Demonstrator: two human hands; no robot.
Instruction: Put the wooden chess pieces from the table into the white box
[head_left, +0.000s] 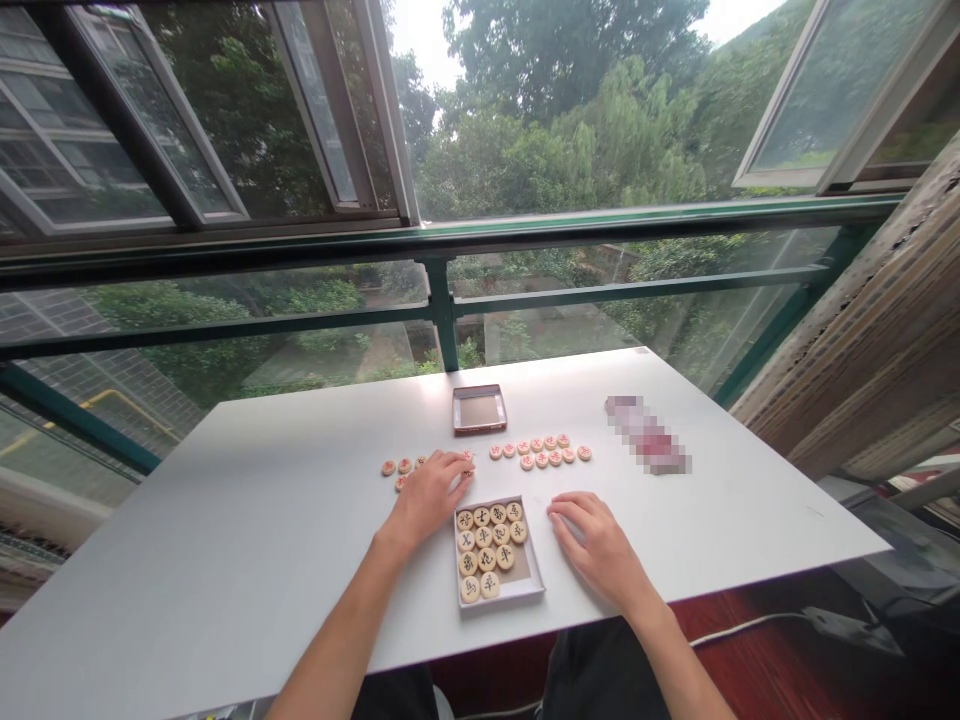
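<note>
Your left hand (431, 488): over loose pieces (405, 465), eleven o'clock from the box (516, 571) of black-marked pieces (484, 537); can't tell if that grip pinches one. Your right hand (592, 540): three o'clock, on the tabletop (255, 530), grip loosely spread.

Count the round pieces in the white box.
13 round pieces in the white box: from the far side, rows of four, four, three and two. Any lying underneath would be hidden.

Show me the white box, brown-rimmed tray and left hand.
White box (517, 573): head view, bare floor.
Brown-rimmed tray (480, 411): head view, inside floor.
Left hand (429, 495): head view, back of hand.
</note>
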